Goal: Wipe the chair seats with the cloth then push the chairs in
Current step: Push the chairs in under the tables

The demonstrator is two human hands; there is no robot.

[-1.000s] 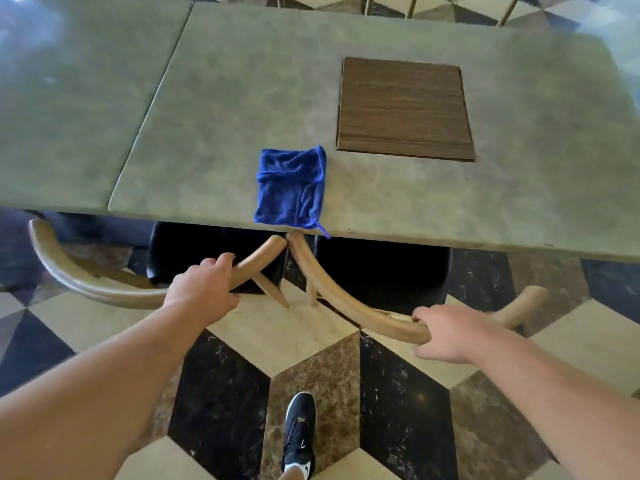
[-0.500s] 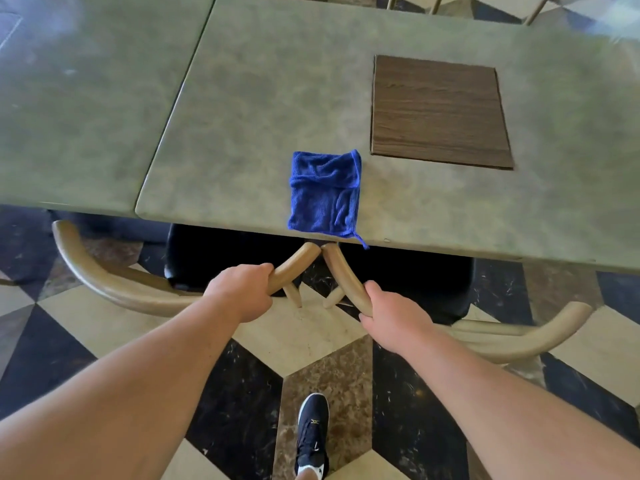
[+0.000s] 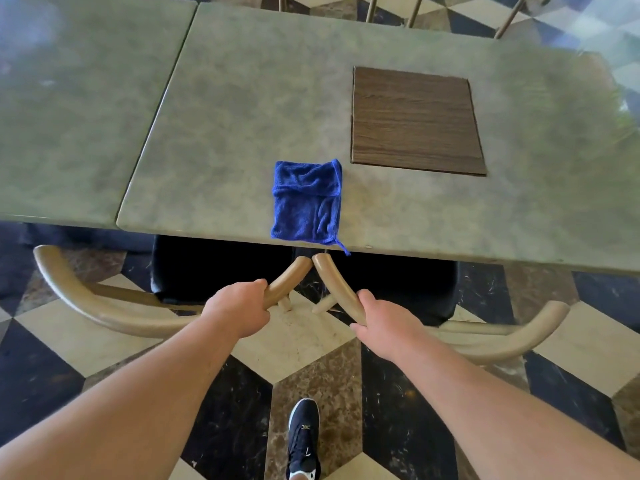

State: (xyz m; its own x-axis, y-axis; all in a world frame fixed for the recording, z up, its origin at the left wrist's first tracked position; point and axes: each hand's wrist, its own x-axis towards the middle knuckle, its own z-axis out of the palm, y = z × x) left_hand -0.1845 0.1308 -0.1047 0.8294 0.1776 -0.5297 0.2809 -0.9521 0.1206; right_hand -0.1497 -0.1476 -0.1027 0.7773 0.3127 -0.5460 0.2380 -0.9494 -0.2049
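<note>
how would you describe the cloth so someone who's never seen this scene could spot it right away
Find the right-hand grey-green table. At its near edge, just left of a brown wooden board, lies the folded cloth. It is the only soft, bright blue thing on the tabletop, with a thin tail hanging over the edge.

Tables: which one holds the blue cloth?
The right table, which also bears the brown board; the cloth lies at its near edge. The left table shows neither.
</note>
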